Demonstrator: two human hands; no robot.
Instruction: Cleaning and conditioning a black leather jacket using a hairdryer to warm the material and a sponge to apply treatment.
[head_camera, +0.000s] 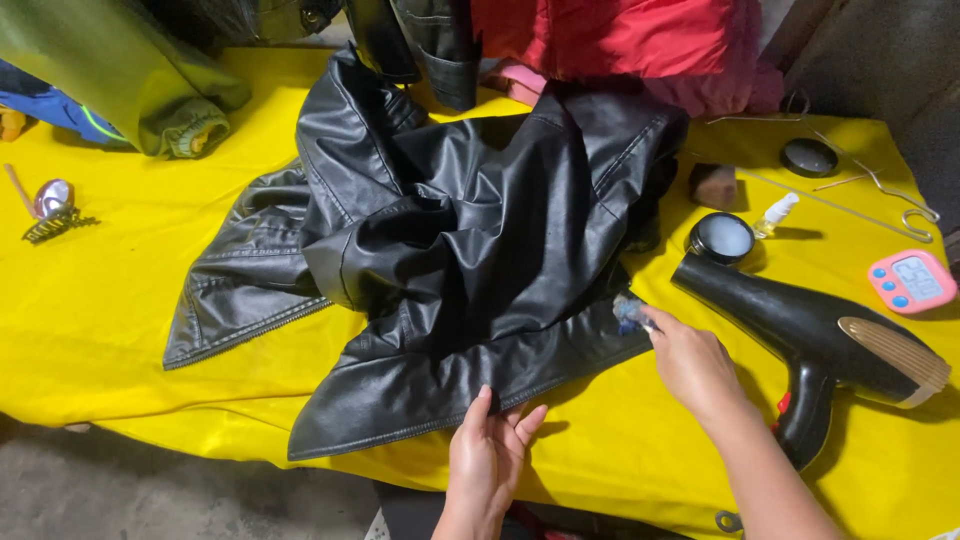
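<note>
Jacket (470, 250) hem pinned by flat, open left hand (487, 460); right hand (690, 360) grip pinches cloth (630, 312) at edge.

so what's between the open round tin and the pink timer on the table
In the head view, only a small white dropper bottle lies between the open tin and the pink timer, near the tin; the rest is bare yellow cloth.

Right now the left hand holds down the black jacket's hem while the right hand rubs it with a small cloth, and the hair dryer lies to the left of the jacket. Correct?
Not quite. In the head view the hair dryer lies to the right of the jacket, not the left. The rest stands: the left hand holds down the hem and the right hand rubs it with a small cloth.
</note>
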